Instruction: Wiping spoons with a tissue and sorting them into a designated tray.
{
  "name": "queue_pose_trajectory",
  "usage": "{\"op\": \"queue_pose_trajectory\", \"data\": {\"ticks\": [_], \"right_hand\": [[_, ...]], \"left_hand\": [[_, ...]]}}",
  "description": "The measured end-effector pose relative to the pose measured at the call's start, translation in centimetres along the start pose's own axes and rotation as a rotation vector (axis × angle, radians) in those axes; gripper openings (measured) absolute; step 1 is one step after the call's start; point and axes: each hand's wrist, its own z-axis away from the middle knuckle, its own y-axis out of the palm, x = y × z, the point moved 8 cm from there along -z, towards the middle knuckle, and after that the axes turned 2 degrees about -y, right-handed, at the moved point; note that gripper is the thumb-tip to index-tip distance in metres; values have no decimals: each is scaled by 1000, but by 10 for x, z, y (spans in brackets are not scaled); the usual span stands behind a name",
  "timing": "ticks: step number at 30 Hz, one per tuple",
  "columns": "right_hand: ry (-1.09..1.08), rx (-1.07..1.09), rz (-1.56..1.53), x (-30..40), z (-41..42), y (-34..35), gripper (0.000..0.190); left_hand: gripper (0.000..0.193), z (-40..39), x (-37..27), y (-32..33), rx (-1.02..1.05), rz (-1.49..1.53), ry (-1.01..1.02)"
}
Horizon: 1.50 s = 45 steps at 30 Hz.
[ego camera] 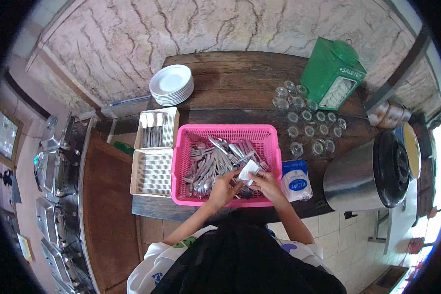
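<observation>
A pink plastic basket (224,203) full of loose metal forks, spoons and knives (209,165) stands on the dark wooden table. Over its front right part, my left hand (225,188) and my right hand (267,185) hold a white paper napkin (249,169) between them. A piece of cutlery seems to stick out of the napkin, but its lower part is hidden. Left of the basket, a cream plastic tray (175,121) holds several pieces of cutlery (152,136) with their tops wrapped in white napkins. Nearer to me sits a second cream tray (153,172) with a slotted bottom.
A stack of white plates (171,82) stands at the back left. Several glass cups (309,130), a green napkin box (327,73) and a pack of paper napkins (297,180) are to the right. A large steel container with a black lid (367,171) stands at the right edge.
</observation>
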Motion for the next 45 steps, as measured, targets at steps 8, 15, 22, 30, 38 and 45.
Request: {"op": "queue_pose_trajectory", "data": {"ticks": [8, 15, 22, 30, 38, 45], "right_hand": [[12, 176, -68, -6, -23, 68, 23], [15, 194, -17, -26, -55, 127, 19], [-48, 88, 221, -48, -101, 183, 17], [-105, 133, 171, -39, -147, 275, 22], [-109, 174, 477, -40, -240, 326, 19], [-116, 74, 470, -19, -333, 338, 18]], "left_hand": [[23, 14, -1, -46, -104, -407, 97], [19, 29, 15, -93, -168, -642, 113], [29, 45, 49, -176, -341, -283, -41], [27, 57, 148, -231, -144, 248, -271], [29, 22, 191, -295, -124, 341, -433], [30, -61, 246, -325, -128, 376, -303]]}}
